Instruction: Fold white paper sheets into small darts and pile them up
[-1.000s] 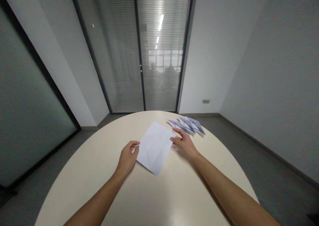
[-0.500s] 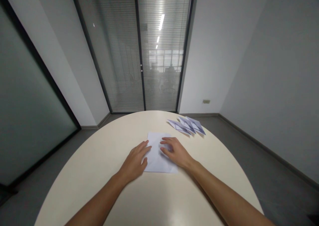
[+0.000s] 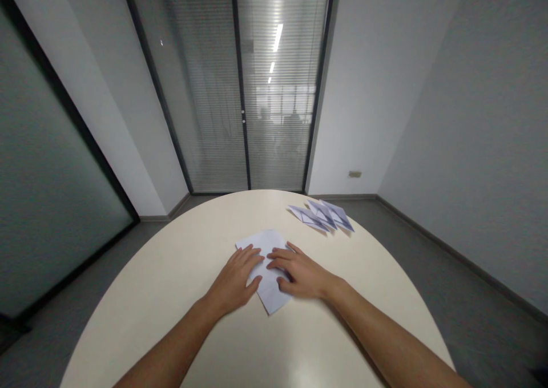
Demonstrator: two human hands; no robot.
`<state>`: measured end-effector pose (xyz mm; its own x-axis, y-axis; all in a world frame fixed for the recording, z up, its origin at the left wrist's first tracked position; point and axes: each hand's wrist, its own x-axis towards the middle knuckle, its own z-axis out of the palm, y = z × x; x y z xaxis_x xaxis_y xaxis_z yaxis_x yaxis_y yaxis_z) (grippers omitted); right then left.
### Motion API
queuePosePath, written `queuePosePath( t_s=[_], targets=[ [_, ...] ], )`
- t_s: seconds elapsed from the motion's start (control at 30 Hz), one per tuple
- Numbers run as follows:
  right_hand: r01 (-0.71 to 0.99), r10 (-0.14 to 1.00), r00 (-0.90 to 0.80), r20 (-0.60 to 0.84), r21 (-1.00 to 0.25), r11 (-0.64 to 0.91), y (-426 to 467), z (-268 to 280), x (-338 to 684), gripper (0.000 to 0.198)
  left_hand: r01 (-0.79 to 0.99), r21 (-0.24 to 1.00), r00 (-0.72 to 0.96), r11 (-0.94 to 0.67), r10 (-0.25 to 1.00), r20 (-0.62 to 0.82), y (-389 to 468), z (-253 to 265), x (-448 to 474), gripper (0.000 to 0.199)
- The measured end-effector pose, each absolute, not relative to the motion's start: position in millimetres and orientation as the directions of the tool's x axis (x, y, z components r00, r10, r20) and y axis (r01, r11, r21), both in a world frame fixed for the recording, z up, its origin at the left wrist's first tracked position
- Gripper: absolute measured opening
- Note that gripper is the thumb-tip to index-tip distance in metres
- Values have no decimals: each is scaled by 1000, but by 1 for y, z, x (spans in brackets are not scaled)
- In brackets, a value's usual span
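A white sheet of paper [image 3: 269,296] lies turned at an angle on the table, one corner pointing toward me. My left hand [image 3: 240,274] rests over its left side with the fingers stretched out and the thumb apart. On the right side, my right hand [image 3: 297,271] lies over the paper, fingers spread and slightly bent. Neither hand grips anything, and between them they hide the sheet's side edges. Beyond my right hand, several folded paper pieces [image 3: 321,215] overlap one another near the table's far right edge.
The pale round table [image 3: 171,308] has a curved edge on all visible sides. Behind it stand glass panels [image 3: 278,148] with blinds in dark frames. White walls and a grey floor surround the table, with a socket plate [image 3: 355,174] low on the far wall.
The sheet has turned from square-on to a slanted position, a corner now nearer me. My right hand has moved a little left and toward me; my left hand has shifted slightly.
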<state>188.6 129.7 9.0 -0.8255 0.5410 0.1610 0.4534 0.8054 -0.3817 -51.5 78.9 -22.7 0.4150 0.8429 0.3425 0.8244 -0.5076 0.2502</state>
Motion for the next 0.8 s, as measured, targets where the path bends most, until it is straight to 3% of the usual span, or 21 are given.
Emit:
queuePosePath(
  t_s=[0.13, 0.3, 0.43, 0.53, 0.67, 0.8],
  targets=[
    [431, 534, -830, 158, -426, 795, 124, 5, 179, 60, 890, 222, 356, -398, 912, 205, 84, -32, -52, 60],
    [541, 596, -803, 1, -419, 729, 128, -8, 180, 82, 935, 180, 284, -305, 949, 137, 83, -29, -48, 58],
    [687, 726, -687, -42, -362, 630, 134, -9, 188, 82, 942, 139, 271, -305, 937, 219, 76, -26, -50, 52],
    [747, 794, -607, 30, -318, 583, 134, -3, 190, 74, 933, 125, 287, -337, 909, 303, 72, -23, -53, 47],
    [662, 746, -647, 158, -369, 652, 129, 3, 182, 62, 922, 129, 295, -364, 880, 371, 72, -17, -51, 47],
    [579, 673, -733, 95, -432, 691, 124, -4, 175, 69, 938, 134, 249, -321, 889, 385, 80, -10, -43, 28]
  ],
)
